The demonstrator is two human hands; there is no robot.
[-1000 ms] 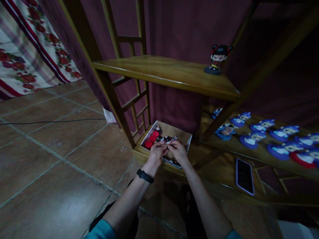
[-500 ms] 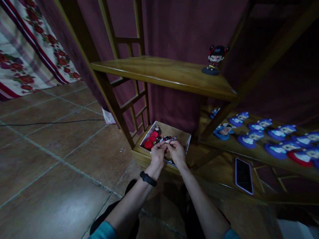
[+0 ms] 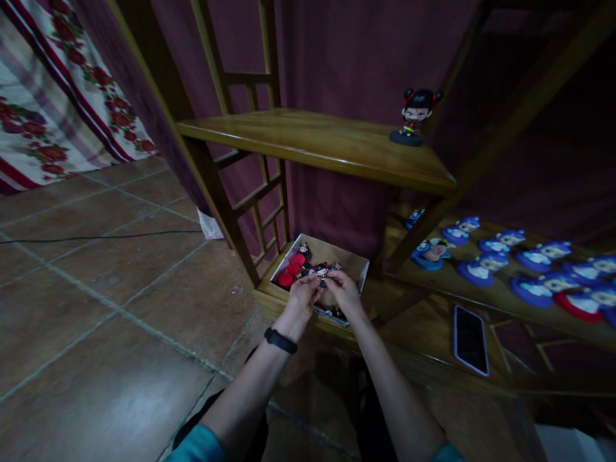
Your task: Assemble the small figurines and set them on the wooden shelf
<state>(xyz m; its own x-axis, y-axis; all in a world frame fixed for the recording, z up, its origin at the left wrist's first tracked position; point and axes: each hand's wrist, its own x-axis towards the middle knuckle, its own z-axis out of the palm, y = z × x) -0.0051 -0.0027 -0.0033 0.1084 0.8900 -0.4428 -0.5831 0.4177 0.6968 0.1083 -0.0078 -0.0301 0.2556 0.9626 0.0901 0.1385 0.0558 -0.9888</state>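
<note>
Over a shallow cardboard box, both of my hands are closed on one small black-haired figurine. My left hand grips it from the left, near its dark lower part. From the right, my right hand pinches its side with the fingertips. The figurine is upright, its face toward me. Inside the box lie several red discs, a figurine at the back left corner and more small dark figurines, partly hidden by my hands.
A similar figurine stands on a dark base on the upper wooden shelf. To the right, several blue figurines stand on round bases. A phone lies on the lower board. A wooden post rises at the left.
The figurine in my hands has turned upright, and its face and body show more. My left wrist has shifted slightly left, and my hands have parted a little.
</note>
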